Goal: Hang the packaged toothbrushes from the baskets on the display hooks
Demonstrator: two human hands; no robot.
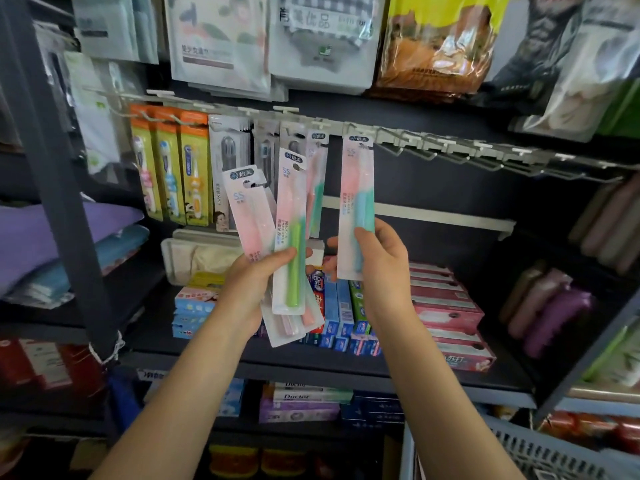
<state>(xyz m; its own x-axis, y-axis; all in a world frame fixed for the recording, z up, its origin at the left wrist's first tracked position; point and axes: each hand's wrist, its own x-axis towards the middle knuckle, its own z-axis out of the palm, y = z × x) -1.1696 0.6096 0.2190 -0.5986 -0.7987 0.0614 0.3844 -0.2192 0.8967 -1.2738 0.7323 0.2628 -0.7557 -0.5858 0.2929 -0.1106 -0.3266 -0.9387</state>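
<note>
A shop: dark shelves (311,365) stacked with toothpaste boxes (446,306), and packaged goods hanging from display hooks (460,154)

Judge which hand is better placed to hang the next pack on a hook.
Right. The right hand holds a single pack upright, its top already up at the hook rail. The left hand grips a fanned bunch of packs lower down, so it looks too occupied to hang one.

Bare hooks (450,152) run open along the rail's right end; hanging toothbrush packs (194,168) crowd its left end.
</note>
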